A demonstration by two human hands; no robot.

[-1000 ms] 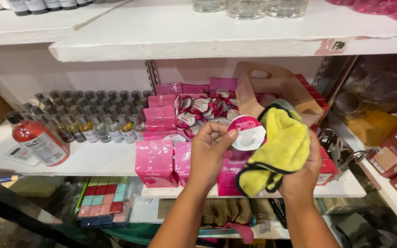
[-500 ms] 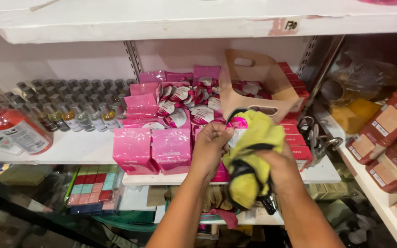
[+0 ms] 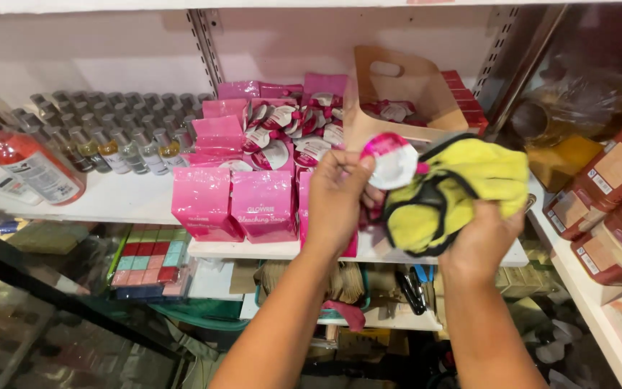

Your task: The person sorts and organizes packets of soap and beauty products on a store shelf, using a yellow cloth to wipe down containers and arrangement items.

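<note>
Round pink-and-white sachet (image 3: 391, 160) sits at the centre of the frame, pinched at its left edge by the fingertips of your left hand (image 3: 337, 199), whose grip is closed on it. Your right hand (image 3: 478, 241), lower and to the right, is clenched around a bunched yellow cloth with black trim (image 3: 462, 191), and the cloth's upper left fold touches the sachet's right edge. So the sachet lies up and to the left of the cloth hand, between the two hands, its flat face turned toward you; your left hand is the nearer, already on it. Behind both, on the white shelf (image 3: 124, 198), pink boxes (image 3: 242, 202) stand in a row just left of your left hand, with more sachets heaped behind them and a cardboard carrier (image 3: 397, 90) above. A red bottle (image 3: 34, 162) stands well apart at the left edge of the frame.
</note>
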